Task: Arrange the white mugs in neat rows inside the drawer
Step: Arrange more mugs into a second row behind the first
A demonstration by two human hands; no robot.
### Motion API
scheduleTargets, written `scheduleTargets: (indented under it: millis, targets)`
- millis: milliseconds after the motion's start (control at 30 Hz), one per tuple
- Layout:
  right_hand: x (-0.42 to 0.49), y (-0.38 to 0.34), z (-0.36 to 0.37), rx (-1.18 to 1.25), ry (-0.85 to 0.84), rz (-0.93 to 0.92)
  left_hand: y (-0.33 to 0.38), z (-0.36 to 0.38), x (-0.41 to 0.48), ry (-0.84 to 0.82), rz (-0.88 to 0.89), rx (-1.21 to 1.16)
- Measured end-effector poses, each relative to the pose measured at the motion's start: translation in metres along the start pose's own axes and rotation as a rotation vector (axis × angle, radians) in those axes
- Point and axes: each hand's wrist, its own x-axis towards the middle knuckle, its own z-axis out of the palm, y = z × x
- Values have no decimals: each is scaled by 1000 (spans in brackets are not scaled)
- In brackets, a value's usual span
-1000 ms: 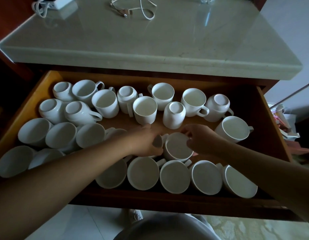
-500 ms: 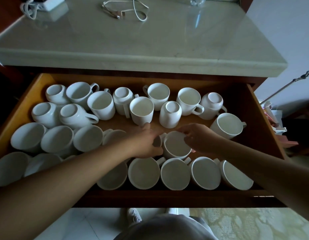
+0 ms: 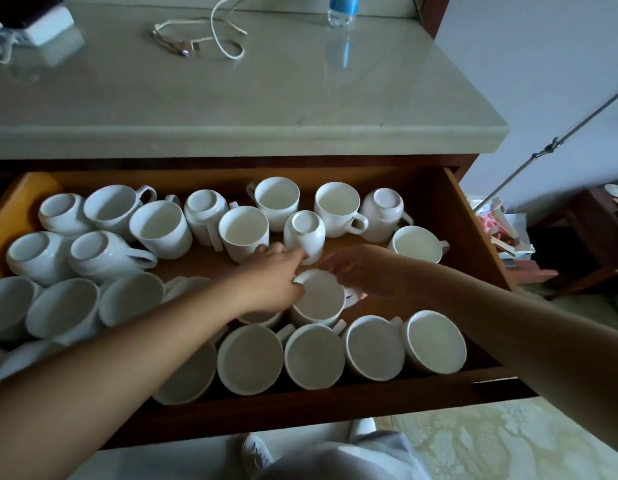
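Mid-drawer, btw both hands, one white ceramic mug (image 3: 318, 301) stands mouth-up on the floor of the pulled-out brown wooden drawer (image 3: 475, 237), handle to the right. L hand (image 3: 272, 282) lies just left of it, fingers stretched fwd and nearly straight. Its tips touch the lower edge of a small upside-down white mug (image 3: 304, 233), and its thumb side sits against the white ceramic mug's rim. R hand (image 3: 364, 275) hangs over that rim's right side w/ fingers loosely bent. Blur there, so can't tell if it pinches the rim or only touches it.

Along the drawer front, four front-row mugs (image 3: 314, 356) sit mouth-up, side by side and touching, handles to upper right. At the rear, back-row mugs (image 3: 276, 199) are a mixed lot, some mouth-up, some inverted, not lined up. On the left, wide-mouthed mugs (image 3: 65, 306) crowd together, partly under the L forearm.

Above the drawer is a pale stone countertop (image 3: 266, 98) w/ a looped white cable (image 3: 214, 39), a white charger block (image 3: 49, 24) & the base of a clear bottle w/ blue label (image 3: 342, 8).
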Motion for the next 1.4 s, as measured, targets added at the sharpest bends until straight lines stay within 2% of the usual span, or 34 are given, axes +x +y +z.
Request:
scheduleTargets:
  millis: [67, 167, 300, 367, 467, 567, 700, 767, 933, 1167, 1267, 1400]
  targets:
    - [-5, 10, -18, -101, 68, -50, 15, -3, 11, 51, -13, 2]
    - [-14, 32, -45, -226, 123, -3, 39, -2, 33, 136, -87, 21]
    - [-26, 58, -62, -411, 296, -10, 62, 2, 63, 333, -284, 84]
    - [-28, 71, -65, -522, 295, -7, 65, -1, 75, 405, -376, 119]
    - [-27, 84, -67, -550, 217, -3, 66, -9, 89, 322, -493, 98]
    - [-25, 91, -69, -577, 115, -22, 61, -13, 100, 231, -532, 198]
    - [-21, 97, -67, -657, 42, -39, 57, -10, 111, 98, -513, 369]
    - [-19, 99, -65, -675, 28, -42, 59, -7, 112, 85, -510, 424]
    - [-14, 104, -62, -646, 49, -32, 61, -1, 106, 212, -423, 644]
    - [-16, 101, -57, -636, 94, -16, 57, 3, 101, 277, -230, 882]
    - [-18, 98, -53, -631, 106, -18, 54, 3, 97, 241, -194, 892]
    - [-18, 96, -50, -621, 113, -24, 56, -10, 79, 337, -250, 807]
